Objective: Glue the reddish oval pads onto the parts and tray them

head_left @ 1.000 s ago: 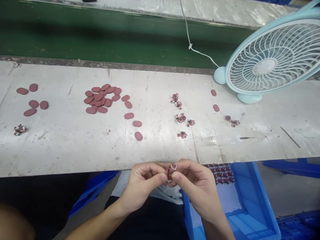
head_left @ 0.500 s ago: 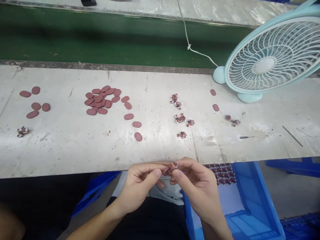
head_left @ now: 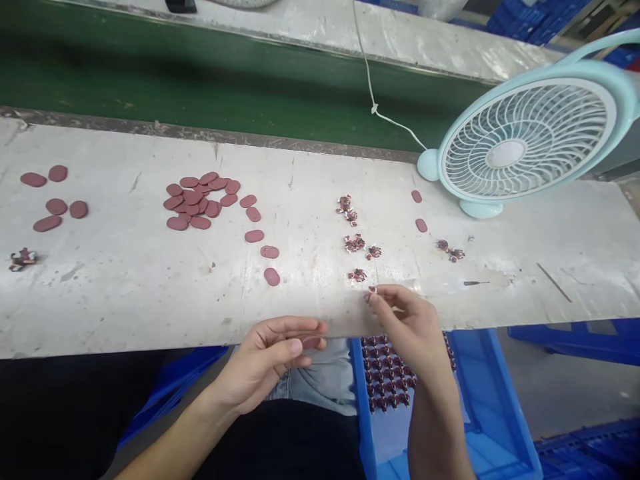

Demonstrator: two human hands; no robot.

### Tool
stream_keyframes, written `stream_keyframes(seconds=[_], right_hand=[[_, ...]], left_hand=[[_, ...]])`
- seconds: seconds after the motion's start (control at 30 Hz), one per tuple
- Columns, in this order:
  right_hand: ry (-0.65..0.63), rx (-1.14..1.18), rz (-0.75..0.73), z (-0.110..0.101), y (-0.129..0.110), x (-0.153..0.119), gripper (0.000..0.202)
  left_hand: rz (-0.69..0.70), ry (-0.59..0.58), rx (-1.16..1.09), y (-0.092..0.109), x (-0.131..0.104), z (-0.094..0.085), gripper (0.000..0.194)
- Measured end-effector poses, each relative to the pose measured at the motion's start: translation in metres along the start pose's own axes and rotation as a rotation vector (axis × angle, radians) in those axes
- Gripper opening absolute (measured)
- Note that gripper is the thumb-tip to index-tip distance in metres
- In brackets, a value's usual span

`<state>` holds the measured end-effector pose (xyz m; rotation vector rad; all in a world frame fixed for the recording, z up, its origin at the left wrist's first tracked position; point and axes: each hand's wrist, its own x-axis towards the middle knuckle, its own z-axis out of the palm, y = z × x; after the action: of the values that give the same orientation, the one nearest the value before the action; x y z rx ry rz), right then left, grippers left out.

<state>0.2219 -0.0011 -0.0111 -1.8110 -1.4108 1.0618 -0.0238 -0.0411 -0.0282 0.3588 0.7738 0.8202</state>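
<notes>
The right hand (head_left: 411,321) had fingertips clamped on a small figure (head_left: 371,293), at two o'clock from the left hand (head_left: 264,363), which pinched an oval disc (head_left: 311,343); both seemed light, stiff; the figure, likely fragile, suited a body grip.

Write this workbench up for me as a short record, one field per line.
Left hand: holds a flat reddish-brown oval piece, partly hidden
Right hand: pinches a tiny reddish-brown-and-white item
Grey-white table: a pile of oval pieces, loose similar items
Blue plastic crate: below table edge, rows of tiny items
Pale-blue round fan: standing on the table
</notes>
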Motion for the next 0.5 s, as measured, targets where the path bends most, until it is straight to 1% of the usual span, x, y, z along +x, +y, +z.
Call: stream_keyframes(seconds=[0.1,0.17,0.23,0.3,0.33,0.4,0.5], right_hand=[[0.122,-0.451,-0.172,-0.009,0.006,0.024,0.028],[0.154,-0.650,-0.325,-0.007,0.001,0.032,0.032],[0.106,-0.799,-0.489,0.000,-0.006,0.035,0.035],[-0.003,-0.924,-0.626,0.007,-0.012,0.038,0.036],[-0.051,-0.970,-0.665,0.010,-0.012,0.040,0.035],[-0.103,-1.006,-0.688,0.012,-0.012,0.046,0.032],[-0.111,-0.928,-0.643,0.009,-0.013,0.049,0.024]], left_hand=[[0.060,-0.005,-0.040,-0.003,-0.003,-0.003,0.025],[0.094,-0.009,-0.048,-0.005,-0.004,-0.003,0.025],[0.107,-0.001,-0.052,-0.006,-0.004,-0.003,0.023],[0.107,0.019,-0.066,-0.005,-0.004,-0.002,0.022],[0.107,0.032,-0.077,-0.004,-0.004,-0.002,0.021],[0.101,0.054,-0.102,-0.001,-0.004,-0.001,0.019],[0.097,0.067,-0.133,0.002,-0.004,-0.001,0.017]])
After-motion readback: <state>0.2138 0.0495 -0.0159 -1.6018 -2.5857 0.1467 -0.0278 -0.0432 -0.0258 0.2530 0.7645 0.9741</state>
